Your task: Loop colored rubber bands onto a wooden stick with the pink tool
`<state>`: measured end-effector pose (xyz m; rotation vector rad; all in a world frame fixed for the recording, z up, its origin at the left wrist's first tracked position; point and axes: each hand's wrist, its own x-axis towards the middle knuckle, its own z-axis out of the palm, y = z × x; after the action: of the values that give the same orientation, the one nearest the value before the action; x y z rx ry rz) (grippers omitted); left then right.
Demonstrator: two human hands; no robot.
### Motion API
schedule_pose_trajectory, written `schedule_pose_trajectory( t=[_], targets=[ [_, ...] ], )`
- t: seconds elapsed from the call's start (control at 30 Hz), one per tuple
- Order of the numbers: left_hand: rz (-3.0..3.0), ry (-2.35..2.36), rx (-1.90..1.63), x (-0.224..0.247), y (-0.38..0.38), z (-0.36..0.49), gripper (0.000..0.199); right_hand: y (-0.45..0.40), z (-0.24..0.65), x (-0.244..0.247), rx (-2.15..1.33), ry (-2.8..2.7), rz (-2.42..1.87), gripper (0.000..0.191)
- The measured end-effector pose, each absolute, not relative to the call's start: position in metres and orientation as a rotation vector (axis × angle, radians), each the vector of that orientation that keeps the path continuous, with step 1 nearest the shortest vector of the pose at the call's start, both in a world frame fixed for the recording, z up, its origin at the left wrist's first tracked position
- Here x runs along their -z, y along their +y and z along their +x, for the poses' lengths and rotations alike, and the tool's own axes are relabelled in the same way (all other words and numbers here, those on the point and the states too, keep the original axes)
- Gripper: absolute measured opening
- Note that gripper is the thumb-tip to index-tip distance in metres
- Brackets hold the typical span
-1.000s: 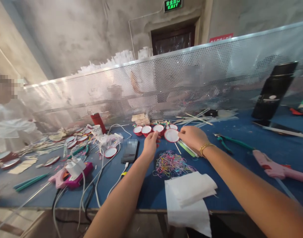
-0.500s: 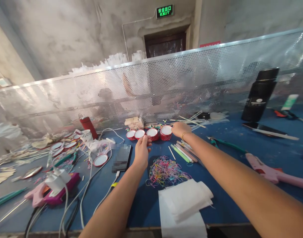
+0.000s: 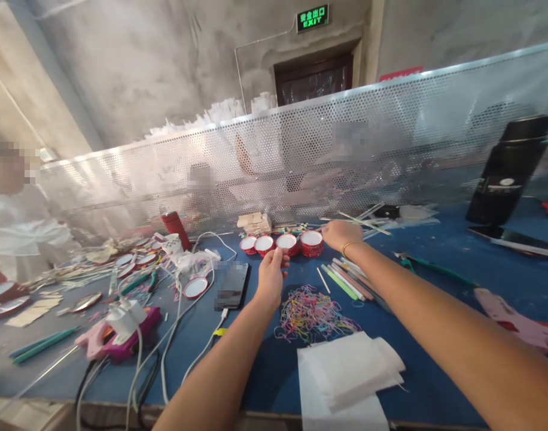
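Several small red drums with white tops stand in a row at the back of the blue table, and the rightmost drum (image 3: 311, 244) is the tallest. My left hand (image 3: 271, 276) is in front of the row, its fingers curled and the thumb up by the third drum (image 3: 287, 241). Whatever it pinches, if anything, is hidden. Beside the tallest drum's right edge, my right hand (image 3: 343, 235) has its fingers bent together. Its fingertips are mostly hidden, and I cannot tell if they touch the drum. Tiny coloured figures (image 3: 304, 227) show behind the drums.
Tangled coloured strings (image 3: 316, 314), a folded white cloth (image 3: 355, 368) and pastel sticks (image 3: 346, 281) lie nearby. A phone (image 3: 232, 286), cables and a power strip (image 3: 134, 335) are left; pliers (image 3: 435, 269), a pink glue gun (image 3: 511, 314) and a black bottle (image 3: 507, 173) right. A person (image 3: 23, 215) is far left.
The whole view has swung left, so things sit further right in the picture and the person at far left shows more. Both hands stay near the same drums.
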<state>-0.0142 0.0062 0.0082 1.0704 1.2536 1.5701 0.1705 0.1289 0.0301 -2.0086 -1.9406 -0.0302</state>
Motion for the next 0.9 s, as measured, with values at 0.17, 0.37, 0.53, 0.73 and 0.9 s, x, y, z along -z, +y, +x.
schedule_pose_trajectory(
  t=[0.17, 0.37, 0.53, 0.73, 0.9],
  targets=[
    [1.153, 1.299, -1.58, -0.008, 0.01, -0.017, 0.045, 0.089, 0.181, -0.049, 0.114, -1.858, -1.908, 0.039],
    [1.356, 1.379, -1.558, -0.005, 0.018, -0.025, 0.038, 0.031, 0.188, -0.059, 0.073, -1.862, -1.862, 0.028],
    [1.683, 1.477, -1.414, 0.005, 0.024, -0.029, 0.028, 0.006, 0.185, -0.044, -0.056, -2.07, -1.852, 0.02],
    [1.953, 1.597, -1.144, 0.0, 0.018, -0.032, 0.027, -0.002, 0.184, -0.031, -0.11, -2.166, -1.85, 0.016],
    [2.158, 1.473, -0.903, 0.002, 0.009, -0.023, 0.017, -0.003, 0.18, -0.017, -0.042, -2.149, -1.748, 0.017]
  ],
)
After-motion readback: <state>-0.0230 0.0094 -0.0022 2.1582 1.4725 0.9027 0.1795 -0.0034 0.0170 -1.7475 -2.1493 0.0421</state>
